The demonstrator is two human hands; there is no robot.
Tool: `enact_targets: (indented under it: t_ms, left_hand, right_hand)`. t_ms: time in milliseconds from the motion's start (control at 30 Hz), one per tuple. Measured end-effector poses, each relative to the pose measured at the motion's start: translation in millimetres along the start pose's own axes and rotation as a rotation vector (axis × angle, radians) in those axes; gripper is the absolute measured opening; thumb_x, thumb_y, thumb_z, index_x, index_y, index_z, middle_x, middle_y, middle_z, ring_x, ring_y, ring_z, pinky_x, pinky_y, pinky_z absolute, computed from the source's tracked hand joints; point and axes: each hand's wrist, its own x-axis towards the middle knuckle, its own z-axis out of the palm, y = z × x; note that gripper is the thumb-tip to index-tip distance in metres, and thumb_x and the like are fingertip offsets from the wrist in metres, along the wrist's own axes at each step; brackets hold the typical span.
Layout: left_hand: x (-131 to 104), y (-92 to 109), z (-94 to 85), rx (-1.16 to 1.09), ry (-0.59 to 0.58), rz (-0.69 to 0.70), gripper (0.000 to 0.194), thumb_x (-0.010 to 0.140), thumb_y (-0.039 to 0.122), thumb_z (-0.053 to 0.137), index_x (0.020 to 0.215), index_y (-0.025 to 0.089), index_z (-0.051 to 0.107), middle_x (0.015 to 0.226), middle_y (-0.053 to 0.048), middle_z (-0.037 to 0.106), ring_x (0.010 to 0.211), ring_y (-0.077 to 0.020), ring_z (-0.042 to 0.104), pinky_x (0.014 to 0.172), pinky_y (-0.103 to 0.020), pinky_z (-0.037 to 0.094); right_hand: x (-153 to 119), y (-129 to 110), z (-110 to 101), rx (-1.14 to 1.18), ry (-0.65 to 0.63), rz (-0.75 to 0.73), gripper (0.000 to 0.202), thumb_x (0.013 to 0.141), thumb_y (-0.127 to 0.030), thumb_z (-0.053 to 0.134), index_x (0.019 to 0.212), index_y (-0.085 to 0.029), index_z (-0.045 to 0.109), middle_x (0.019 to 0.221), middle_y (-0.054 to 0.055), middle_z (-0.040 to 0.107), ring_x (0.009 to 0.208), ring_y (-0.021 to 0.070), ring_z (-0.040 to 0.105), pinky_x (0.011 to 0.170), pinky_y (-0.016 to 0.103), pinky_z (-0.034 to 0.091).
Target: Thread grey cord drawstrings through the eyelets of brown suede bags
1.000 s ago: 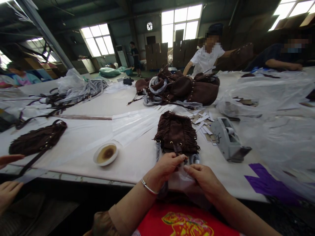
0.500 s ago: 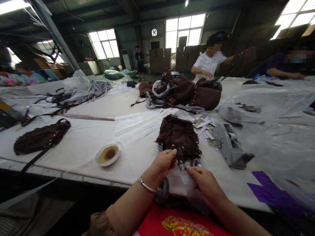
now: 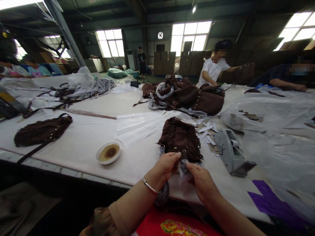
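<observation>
Well to the left of the fingers sits a shallow white dish of brown liquid. The left hand and right hand pinch a clear plastic wrap between their fingertips, seemingly to cover the hardware of the brown fringed suede bag lying just beyond them. A grey tape dispenser stands to the right. No writing is readable.

Daylight enters through the rear windows, which are overexposed. The roof and foreground are dim. The white surface is evenly lit. Wide-angle distortion bends the edges; faces are pixelated.
</observation>
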Motion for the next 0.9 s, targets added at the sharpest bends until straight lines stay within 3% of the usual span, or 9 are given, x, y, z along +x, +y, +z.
enact_targets:
  t_ms: [233, 467, 667, 800, 900]
  left_hand:
    - [-6, 5, -2.3, 0.013, 0.012, 0.002, 0.049, 0.052, 0.052, 0.087, 0.072, 0.015, 0.062, 0.057, 0.005, 0.049, 0.054, -0.0077, 0.042, 0.055, -0.025, 0.029]
    - [-7, 8, 2.3, 0.011, -0.009, 0.003, 0.05, 0.05, 0.054, 0.085, 0.068, 0.016, 0.059, 0.056, 0.006, 0.046, 0.053, -0.0072, 0.038, 0.055, -0.026, 0.024]
    - [-5, 5, 1.6, 0.022, -0.025, 0.03, 0.052, 0.05, 0.058, 0.084, 0.069, 0.016, 0.059, 0.055, 0.006, 0.044, 0.053, -0.0077, 0.037, 0.054, -0.026, 0.025]
    - [-6, 4, -1.9, 0.032, -0.05, 0.05, 0.051, 0.056, 0.059, 0.081, 0.071, 0.015, 0.06, 0.055, 0.006, 0.044, 0.052, -0.008, 0.037, 0.053, -0.025, 0.025]
    - [-12, 3, -6.1, 0.058, -0.049, 0.068, 0.045, 0.066, 0.057, 0.076, 0.075, 0.014, 0.063, 0.064, 0.001, 0.055, 0.057, -0.0099, 0.046, 0.056, -0.026, 0.031]
  right_hand:
    - [0, 9, 1, -0.069, 0.073, -0.047, 0.057, 0.07, -0.062, 0.07, 0.099, -0.013, 0.076, 0.074, 0.005, 0.071, 0.057, 0.0151, 0.054, 0.048, 0.026, 0.042]
    - [-8, 1, -3, -0.267, 0.108, -0.148, 0.056, 0.076, -0.063, 0.064, 0.102, -0.016, 0.077, 0.079, 0.003, 0.073, 0.064, 0.0177, 0.057, 0.052, 0.026, 0.045]
    - [11, 0, 6, -0.072, 0.077, -0.175, 0.046, 0.076, -0.053, 0.07, 0.102, -0.016, 0.077, 0.099, 0.006, 0.075, 0.091, 0.0234, 0.066, 0.08, 0.031, 0.053]
    - [20, -4, 12, 0.041, 0.079, -0.142, 0.043, 0.07, -0.05, 0.075, 0.094, -0.015, 0.078, 0.091, 0.007, 0.076, 0.085, 0.0226, 0.067, 0.079, 0.032, 0.054]
    - [20, -6, 13, 0.065, 0.052, -0.125, 0.042, 0.07, -0.051, 0.075, 0.092, -0.015, 0.077, 0.082, 0.005, 0.075, 0.079, 0.0217, 0.067, 0.075, 0.032, 0.055]
